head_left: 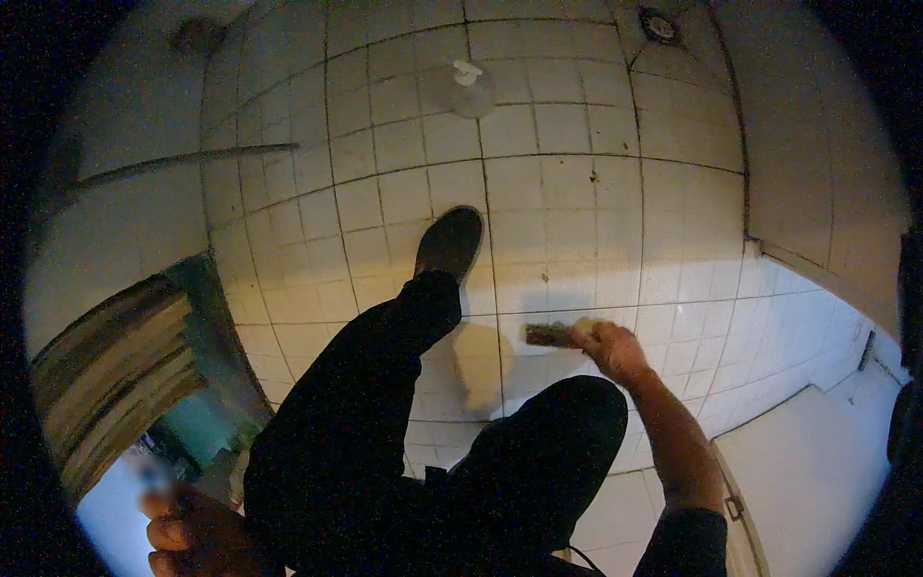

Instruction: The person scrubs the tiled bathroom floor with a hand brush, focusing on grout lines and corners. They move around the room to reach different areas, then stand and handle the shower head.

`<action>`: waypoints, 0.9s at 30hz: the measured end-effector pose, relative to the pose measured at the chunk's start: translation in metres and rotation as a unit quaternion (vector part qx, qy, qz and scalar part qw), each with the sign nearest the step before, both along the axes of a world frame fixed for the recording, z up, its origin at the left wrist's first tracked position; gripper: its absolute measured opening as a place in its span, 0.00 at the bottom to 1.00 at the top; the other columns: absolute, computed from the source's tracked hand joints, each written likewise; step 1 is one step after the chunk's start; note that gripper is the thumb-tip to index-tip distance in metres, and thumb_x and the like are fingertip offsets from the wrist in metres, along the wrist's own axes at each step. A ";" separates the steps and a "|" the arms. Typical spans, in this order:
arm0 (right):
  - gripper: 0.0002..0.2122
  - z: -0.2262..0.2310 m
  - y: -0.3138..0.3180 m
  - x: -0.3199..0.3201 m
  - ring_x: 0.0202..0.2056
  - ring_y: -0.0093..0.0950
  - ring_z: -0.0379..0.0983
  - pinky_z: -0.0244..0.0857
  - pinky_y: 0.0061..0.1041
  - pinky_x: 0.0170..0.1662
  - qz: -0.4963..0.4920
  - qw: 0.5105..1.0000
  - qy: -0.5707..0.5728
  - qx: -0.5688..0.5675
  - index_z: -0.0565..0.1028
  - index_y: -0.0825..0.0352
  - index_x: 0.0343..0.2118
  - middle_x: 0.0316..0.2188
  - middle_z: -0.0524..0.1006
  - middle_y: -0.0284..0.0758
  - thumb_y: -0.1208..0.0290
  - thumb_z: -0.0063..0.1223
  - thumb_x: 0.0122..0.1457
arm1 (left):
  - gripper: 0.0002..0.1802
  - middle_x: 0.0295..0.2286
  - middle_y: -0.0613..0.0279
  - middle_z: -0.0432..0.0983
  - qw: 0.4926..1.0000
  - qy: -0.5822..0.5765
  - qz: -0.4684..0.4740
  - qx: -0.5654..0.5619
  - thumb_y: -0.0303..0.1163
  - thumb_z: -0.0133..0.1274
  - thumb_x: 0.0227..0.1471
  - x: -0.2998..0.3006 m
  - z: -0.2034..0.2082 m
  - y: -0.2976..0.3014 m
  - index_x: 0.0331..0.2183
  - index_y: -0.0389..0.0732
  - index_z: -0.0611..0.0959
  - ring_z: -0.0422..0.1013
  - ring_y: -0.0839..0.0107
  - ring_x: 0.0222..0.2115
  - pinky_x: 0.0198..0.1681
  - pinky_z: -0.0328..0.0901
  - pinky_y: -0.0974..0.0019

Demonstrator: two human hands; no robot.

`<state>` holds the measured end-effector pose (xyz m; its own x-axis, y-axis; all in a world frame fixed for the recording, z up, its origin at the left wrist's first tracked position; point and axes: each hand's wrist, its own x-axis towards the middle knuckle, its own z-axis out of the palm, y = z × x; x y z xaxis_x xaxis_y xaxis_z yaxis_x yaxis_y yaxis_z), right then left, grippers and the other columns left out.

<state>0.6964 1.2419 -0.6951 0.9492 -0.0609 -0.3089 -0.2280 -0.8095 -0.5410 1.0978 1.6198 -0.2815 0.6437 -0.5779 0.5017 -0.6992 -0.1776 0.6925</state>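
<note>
Just right of my raised knee, my right hand (613, 352) is closed around a small block-shaped scrubber (547, 335), dark green at the far end and yellowish by my fingers. It is held low over the white tiled floor (562, 231); whether it touches the tiles I cannot tell. At the lower left edge my left hand (197, 534) has its fingers curled in. Anything inside that hand is hidden by the dark and the blur. My dark shoe (450, 240) stands flat on the tiles, left of the scrubber.
A clear container with a white top (467, 73) stands farther off. A round drain (661, 27) lies at the far right. A long thin pipe or hose (192, 162) runs along the left. Brown slatted layers (115, 375) rise at the left, and a white panel (817, 462) at the lower right.
</note>
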 end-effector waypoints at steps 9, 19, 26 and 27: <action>0.29 -0.037 -0.103 0.120 0.36 0.47 0.76 0.73 0.48 0.36 -0.199 0.963 0.074 -0.166 0.60 0.49 0.68 0.37 0.77 0.47 0.64 0.52 0.64 | 0.24 0.40 0.56 0.72 1.000 0.009 -0.015 -0.009 0.53 0.50 0.62 -0.006 -0.034 -0.024 0.47 0.47 0.65 0.68 0.60 0.42 0.45 0.63 0.53; 0.33 -0.009 -0.104 0.106 0.38 0.45 0.77 0.74 0.46 0.39 -0.246 0.944 0.160 -0.149 0.57 0.46 0.70 0.39 0.77 0.44 0.64 0.56 0.62 | 0.20 0.34 0.57 0.74 1.000 -0.001 0.002 0.007 0.52 0.48 0.64 -0.029 -0.041 -0.041 0.42 0.44 0.69 0.68 0.63 0.37 0.42 0.63 0.56; 0.32 0.006 -0.016 0.150 0.47 0.51 0.74 0.70 0.47 0.50 -0.309 0.950 0.049 0.013 0.61 0.59 0.67 0.47 0.75 0.50 0.74 0.55 0.57 | 0.25 0.36 0.50 0.79 0.986 0.033 -0.145 -0.078 0.55 0.55 0.59 -0.041 -0.051 -0.046 0.43 0.44 0.73 0.70 0.57 0.42 0.46 0.63 0.50; 0.31 -0.001 -0.011 0.148 0.50 0.52 0.72 0.68 0.48 0.53 -0.308 0.951 0.014 0.024 0.61 0.61 0.66 0.48 0.75 0.50 0.76 0.53 0.57 | 0.26 0.36 0.49 0.80 0.984 0.053 -0.155 -0.066 0.53 0.57 0.58 -0.038 -0.049 -0.039 0.45 0.43 0.72 0.70 0.56 0.42 0.47 0.63 0.49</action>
<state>0.8442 1.2310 -0.6962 0.7291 -0.5879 -0.3504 -0.6661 -0.4921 -0.5605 1.0599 1.5806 -0.3308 0.4996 -0.6890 0.5251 -0.6292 0.1281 0.7666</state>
